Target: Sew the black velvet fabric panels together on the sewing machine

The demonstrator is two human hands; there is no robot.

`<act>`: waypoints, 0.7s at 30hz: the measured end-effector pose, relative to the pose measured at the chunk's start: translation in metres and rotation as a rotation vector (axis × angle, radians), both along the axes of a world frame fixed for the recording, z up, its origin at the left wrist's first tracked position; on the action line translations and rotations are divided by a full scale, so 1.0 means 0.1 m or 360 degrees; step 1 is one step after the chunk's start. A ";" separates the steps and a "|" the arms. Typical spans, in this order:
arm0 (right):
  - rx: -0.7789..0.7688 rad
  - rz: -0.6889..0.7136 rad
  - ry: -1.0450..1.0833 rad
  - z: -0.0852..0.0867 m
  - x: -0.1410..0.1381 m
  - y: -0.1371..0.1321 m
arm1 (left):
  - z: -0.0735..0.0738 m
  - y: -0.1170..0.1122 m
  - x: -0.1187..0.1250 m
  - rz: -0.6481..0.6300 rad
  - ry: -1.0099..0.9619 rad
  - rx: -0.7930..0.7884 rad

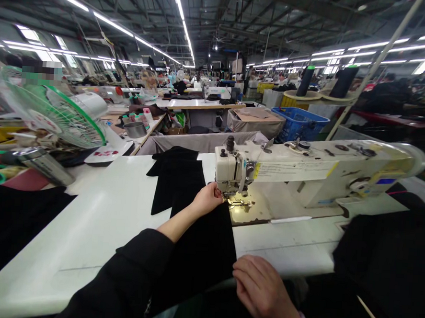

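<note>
A long black fabric piece (202,244) lies on the white sewing table and hangs over its front edge. My left hand (208,199) is at the needle area of the sewing machine (276,167), its thumb and fingers pinched at the fabric's edge beside the presser foot. Near the table's front edge, my right hand (264,291) is closed, with its fingertips on the right edge of the same fabric. What lies under its fingers is partly hidden. More black fabric pieces (177,176) lie overlapping behind my left forearm.
A green-and-white fan (57,111) and a metal flask (44,165) are at the left. Black cloth (17,228) covers the table's left side, and more dark cloth (389,266) lies at the right. Thread cones (305,82) stand behind the machine, near a blue basket (297,123).
</note>
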State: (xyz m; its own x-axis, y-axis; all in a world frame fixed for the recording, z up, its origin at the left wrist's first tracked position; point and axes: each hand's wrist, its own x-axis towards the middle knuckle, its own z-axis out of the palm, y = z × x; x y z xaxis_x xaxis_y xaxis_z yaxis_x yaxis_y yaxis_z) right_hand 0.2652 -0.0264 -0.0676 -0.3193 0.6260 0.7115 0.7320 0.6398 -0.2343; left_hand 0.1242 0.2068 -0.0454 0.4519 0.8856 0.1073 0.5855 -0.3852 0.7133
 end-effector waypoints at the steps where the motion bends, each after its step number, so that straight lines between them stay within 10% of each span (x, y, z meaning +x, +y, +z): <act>1: 0.0002 0.0000 0.0006 0.00 0.00 0.00 | 0.00 0.00 0.00 0.0000 0.0004 -0.0001; 8: -0.0011 0.0018 0.0003 -0.02 0.01 0.01 | 0.08 -0.02 -0.01 -0.0007 0.0084 0.0098; 13: -0.0133 0.0088 0.0018 0.09 0.03 -0.01 | 0.31 -0.63 -0.10 0.0014 0.0194 0.0343; 18: -0.0192 0.0106 0.0082 0.12 0.03 0.03 | 0.23 -1.52 -0.46 -0.0857 0.0336 0.0440; 21: -0.0217 0.0104 0.0091 0.10 0.04 0.14 | 0.09 -1.62 -0.63 -0.1003 0.0396 0.0671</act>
State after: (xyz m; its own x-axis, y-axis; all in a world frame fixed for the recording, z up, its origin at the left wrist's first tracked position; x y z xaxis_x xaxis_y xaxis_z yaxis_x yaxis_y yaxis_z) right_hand 0.2688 -0.0120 -0.0575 -0.3240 0.6973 0.6394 0.6728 0.6450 -0.3625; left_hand 0.0614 0.0450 -0.0369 0.9089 0.3624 0.2064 0.2904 -0.9051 0.3106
